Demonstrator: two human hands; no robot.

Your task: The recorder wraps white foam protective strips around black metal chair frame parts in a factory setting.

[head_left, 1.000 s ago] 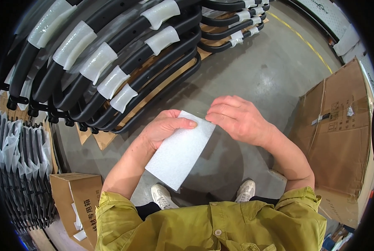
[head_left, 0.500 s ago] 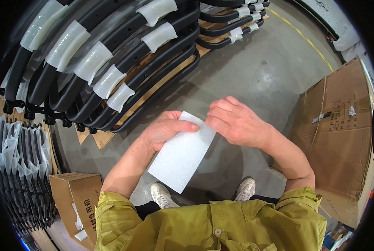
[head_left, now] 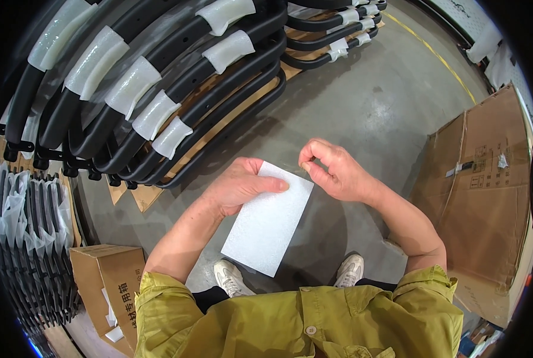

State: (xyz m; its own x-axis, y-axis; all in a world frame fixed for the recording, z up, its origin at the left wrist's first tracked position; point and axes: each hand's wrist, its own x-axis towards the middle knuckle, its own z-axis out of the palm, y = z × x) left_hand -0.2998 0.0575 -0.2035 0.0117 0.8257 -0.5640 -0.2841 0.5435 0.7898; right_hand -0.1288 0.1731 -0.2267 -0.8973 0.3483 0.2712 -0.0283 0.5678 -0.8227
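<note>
A white rectangular foam sheet [head_left: 266,230] hangs in front of me, tilted, its lower end above the floor. My left hand [head_left: 238,188] is closed on its upper left part, thumb across the front and fingers behind. Just beyond the sheet's upper right corner, my right hand [head_left: 341,172] is raised with thumb and forefinger pinched together, apart from the sheet. Whatever is in that pinch, if anything, is too small to make out.
Black curved metal tubes [head_left: 242,89] with white foam wraps [head_left: 172,137] are stacked at the upper left. A large cardboard box [head_left: 475,197] stands at right, a smaller open carton [head_left: 120,286] at lower left. More black tubes [head_left: 39,262] with plastic wrapping stand at far left.
My right hand has drawn off the sheet's corner, its fingers turning into a visible pinch. The foam sheet has shifted slightly to the right in my left hand.
</note>
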